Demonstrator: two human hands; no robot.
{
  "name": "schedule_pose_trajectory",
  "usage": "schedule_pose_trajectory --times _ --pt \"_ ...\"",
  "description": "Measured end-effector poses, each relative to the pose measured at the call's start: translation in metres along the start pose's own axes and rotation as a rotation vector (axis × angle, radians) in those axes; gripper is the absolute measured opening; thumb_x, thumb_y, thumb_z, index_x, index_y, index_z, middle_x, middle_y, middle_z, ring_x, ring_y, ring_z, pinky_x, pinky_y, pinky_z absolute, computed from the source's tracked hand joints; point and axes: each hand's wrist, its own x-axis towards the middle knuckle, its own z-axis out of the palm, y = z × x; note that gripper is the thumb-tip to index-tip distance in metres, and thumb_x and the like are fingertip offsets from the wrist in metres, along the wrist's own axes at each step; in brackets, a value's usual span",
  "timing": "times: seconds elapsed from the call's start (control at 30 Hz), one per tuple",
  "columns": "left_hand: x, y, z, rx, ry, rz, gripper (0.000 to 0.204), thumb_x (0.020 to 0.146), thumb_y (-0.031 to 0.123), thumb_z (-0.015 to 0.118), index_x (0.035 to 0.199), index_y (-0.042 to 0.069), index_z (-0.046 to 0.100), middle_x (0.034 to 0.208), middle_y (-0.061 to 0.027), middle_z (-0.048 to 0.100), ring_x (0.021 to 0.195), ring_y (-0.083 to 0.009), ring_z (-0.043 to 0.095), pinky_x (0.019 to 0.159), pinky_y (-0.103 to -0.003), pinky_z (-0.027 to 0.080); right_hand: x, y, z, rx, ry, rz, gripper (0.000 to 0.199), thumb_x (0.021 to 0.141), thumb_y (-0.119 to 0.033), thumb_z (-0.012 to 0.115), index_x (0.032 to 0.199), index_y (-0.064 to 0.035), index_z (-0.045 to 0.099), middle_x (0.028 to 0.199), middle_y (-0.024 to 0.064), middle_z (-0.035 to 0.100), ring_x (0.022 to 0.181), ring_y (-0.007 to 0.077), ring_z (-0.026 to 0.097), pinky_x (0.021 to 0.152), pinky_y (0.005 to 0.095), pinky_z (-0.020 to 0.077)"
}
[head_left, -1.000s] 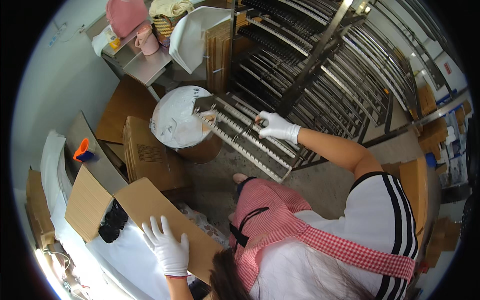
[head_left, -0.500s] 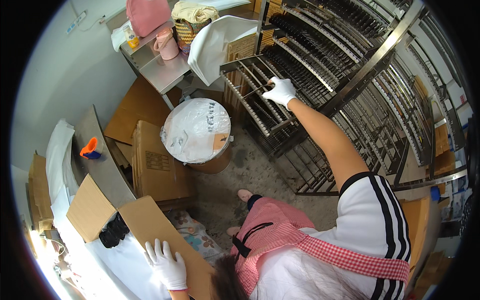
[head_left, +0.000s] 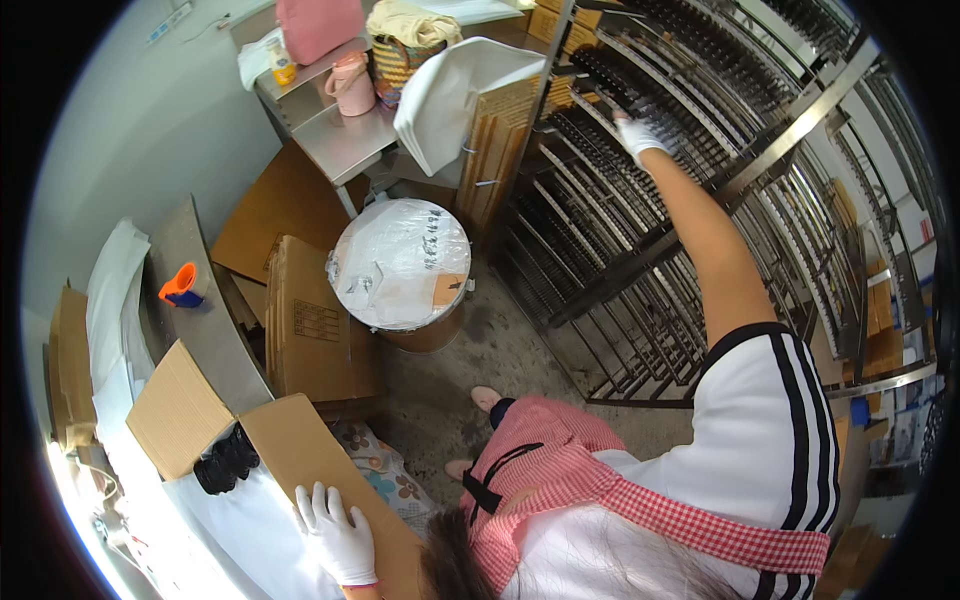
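While left hand point(head_left: 335, 535) lay flat, open on cardboard flap point(head_left: 300, 450) | right hand point(head_left: 640, 135), grip unclear, reached higher up rack point(head_left: 700, 130) than 0.5 s before.

The right arm was stretched far forward and upward, bare from the short sleeve, its white-gloved right hand point(head_left: 640, 135) closed in a grip. The left hand point(head_left: 336, 535), also white-gloved, was laid flat, palm down, fingers spread, low at the person's left.
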Motion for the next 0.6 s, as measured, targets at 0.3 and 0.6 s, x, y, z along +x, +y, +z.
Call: schedule_pose_trajectory --times 0.3,0.6 --pt "-0.013 -0.017 0.000 -0.068 0.013 0.011 0.039 0.073 0.007 0.067 0.111 -0.001 0.059 0.121 -0.0162 0.057 0.129 -0.0410 0.044 0.110 -0.057 0.034 -0.072 -0.025 -0.015 -0.292 -0.023 -0.117 0.081 0.091 -0.059 0.052 0.152 -0.0080 0.032 0.152 0.0175 0.042 0.137 0.0345 0.045 0.112 0.0466 0.0354" --pt "-0.058 -0.053 -0.037 -0.545 0.229 0.095 0.052 0.074 0.008 0.074 0.124 0.006 0.058 0.130 -0.0158 0.056 0.128 -0.0423 0.045 0.108 -0.051 0.039 -0.331 -0.105 -0.039 0.551 -0.948 -0.386 0.027 0.098 -0.042 0.056 0.086 -0.0173 0.054 0.061 -0.0112 0.033 0.048 0.0022 0.027 0.043 0.0230 0.0180"
